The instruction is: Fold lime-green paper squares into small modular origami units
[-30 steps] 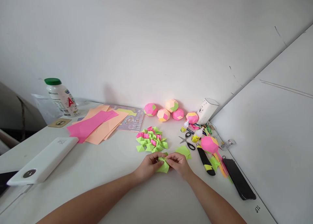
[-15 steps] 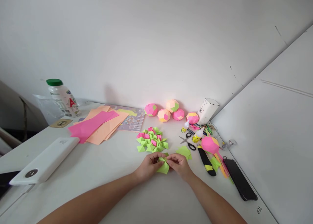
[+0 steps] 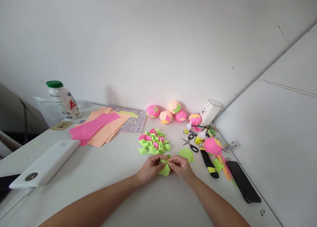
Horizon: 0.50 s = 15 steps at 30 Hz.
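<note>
Between my two hands is a small piece of light green paper (image 3: pixel 163 170), with creases showing on it. My left hand (image 3: pixel 148 168) pinches its left side between thumb and fingers. From the other side, my right hand (image 3: pixel 182 167) grips the upper right edge, its thumb and forefinger pressed together. The fingertips hide part of the paper. Just beyond them lies a pile of small folded green and pink paper pieces (image 3: pixel 154 142). Flat green paper sheets (image 3: pixel 186 154) rest beside my right hand.
Scissors (image 3: pixel 190 143), glue bottles (image 3: pixel 200 137) and a utility knife (image 3: pixel 209 162) lie on the right, near a black phone (image 3: pixel 242 180). Several paper balls (image 3: pixel 152 111) line the wall. Pink paper strips (image 3: pixel 92 126), a white power bank (image 3: pixel 47 162) and a bottle (image 3: pixel 63 99) occupy the left.
The green paper has tilted slightly and shifted a little to the left between my fingers. Both hands keep nearly the same place and grip.
</note>
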Tool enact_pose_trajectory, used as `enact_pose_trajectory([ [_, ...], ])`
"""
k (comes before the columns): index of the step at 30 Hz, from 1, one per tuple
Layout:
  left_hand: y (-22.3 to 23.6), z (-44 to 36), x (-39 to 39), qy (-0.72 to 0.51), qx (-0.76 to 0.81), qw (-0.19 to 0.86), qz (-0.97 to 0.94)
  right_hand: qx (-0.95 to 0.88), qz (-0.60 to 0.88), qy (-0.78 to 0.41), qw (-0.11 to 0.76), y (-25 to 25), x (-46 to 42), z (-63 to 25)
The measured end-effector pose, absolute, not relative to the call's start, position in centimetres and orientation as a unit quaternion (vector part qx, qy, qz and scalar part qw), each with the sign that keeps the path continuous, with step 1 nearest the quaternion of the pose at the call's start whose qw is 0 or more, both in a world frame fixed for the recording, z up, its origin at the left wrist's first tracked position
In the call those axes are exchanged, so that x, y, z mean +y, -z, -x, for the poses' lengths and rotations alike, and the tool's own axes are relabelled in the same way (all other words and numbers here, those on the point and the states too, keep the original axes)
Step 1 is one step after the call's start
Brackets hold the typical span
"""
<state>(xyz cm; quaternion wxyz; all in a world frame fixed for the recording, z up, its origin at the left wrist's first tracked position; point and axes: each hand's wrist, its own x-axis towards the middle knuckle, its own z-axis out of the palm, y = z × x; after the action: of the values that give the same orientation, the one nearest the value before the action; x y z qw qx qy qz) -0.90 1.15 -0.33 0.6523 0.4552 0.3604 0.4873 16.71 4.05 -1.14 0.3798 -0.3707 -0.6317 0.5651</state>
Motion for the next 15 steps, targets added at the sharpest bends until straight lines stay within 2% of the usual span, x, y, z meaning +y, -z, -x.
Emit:
enact_pose_trajectory([
  [9, 0.18, 0.82, 1.13, -0.494, 0.363, 0.653, -0.445, -0.653, 0.379, -0.533, 0.381, 1.14, 4.06, -16.64],
  [15, 0.06, 0.87, 1.18, -0.514, 0.361, 0.658, -0.416, -0.652, 0.356, -0.554, 0.376, 0.91, 3.77, -16.74],
])
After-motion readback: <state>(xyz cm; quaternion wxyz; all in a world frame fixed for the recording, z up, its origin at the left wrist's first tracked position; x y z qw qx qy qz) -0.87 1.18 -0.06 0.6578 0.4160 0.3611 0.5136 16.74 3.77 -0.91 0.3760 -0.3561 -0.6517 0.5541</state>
